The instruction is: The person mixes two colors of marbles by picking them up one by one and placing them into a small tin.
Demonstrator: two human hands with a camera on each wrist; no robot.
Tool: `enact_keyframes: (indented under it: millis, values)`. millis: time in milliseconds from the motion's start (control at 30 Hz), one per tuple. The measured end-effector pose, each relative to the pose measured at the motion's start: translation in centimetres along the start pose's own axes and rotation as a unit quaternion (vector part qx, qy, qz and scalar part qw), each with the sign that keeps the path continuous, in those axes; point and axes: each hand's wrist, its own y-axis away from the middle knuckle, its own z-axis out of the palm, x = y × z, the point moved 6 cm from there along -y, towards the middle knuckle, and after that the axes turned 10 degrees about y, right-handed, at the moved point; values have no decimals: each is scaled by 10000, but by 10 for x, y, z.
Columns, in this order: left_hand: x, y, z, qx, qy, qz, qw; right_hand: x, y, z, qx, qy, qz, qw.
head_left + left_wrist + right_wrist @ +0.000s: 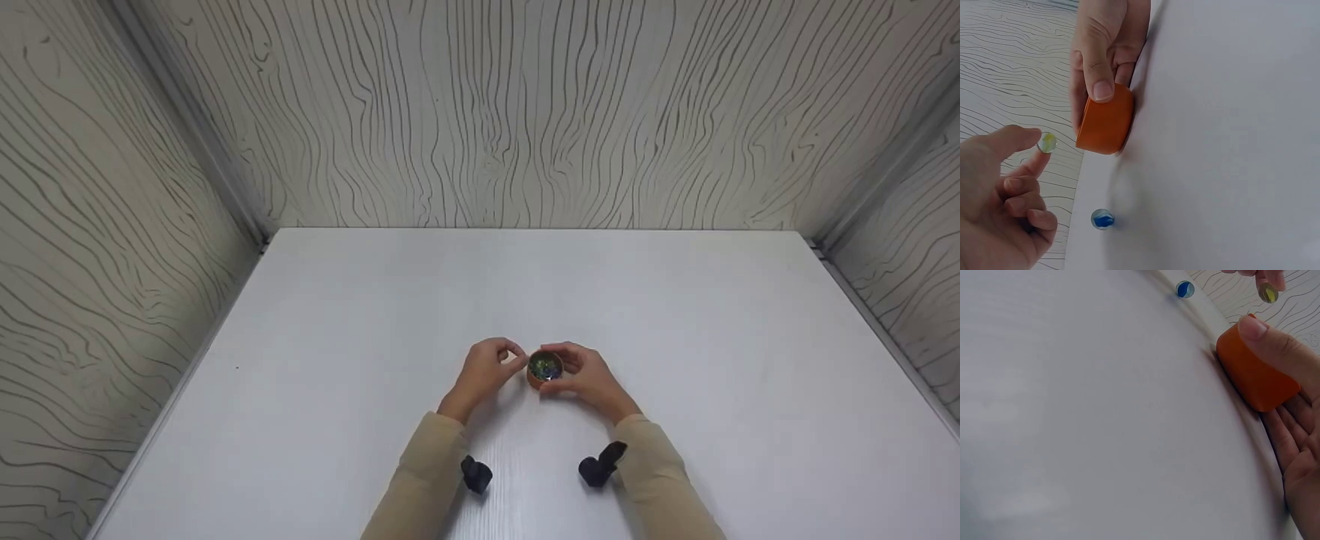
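Observation:
My right hand (589, 379) grips a small round orange cup (1107, 125), thumb on the near side and fingers around the far side. From above, several shiny marbles (545, 366) in greens and blues show inside the cup. Just left of its rim, my left hand (484, 373) pinches a clear marble with a yellow swirl (1047, 143) between thumb and index finger; its other fingers are curled. On the table below the left hand lies a clear marble with a blue swirl (1103, 219), which the left hand hides in the head view.
Both hands work over a white table (360, 300), near its middle. Pale panels with dark wood-grain lines (487, 112) stand behind it and at both sides. A black wrist camera (476, 474) is strapped to the left sleeve, another (598, 466) to the right.

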Motion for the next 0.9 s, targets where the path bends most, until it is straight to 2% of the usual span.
enact_keyframes:
  millis: [367,700,900]
  values:
    - [8,0,7,-165,-162,177,9996,-2,0,0,-19,-21,-112,9999]
    - [10,-2,10,-192,-90,222,9995,-1,-1,0,17,-21,-116,9999]
    - [10,-3,15,-257,-162,113,9995,0,-1,0,14,18,-99,9999]
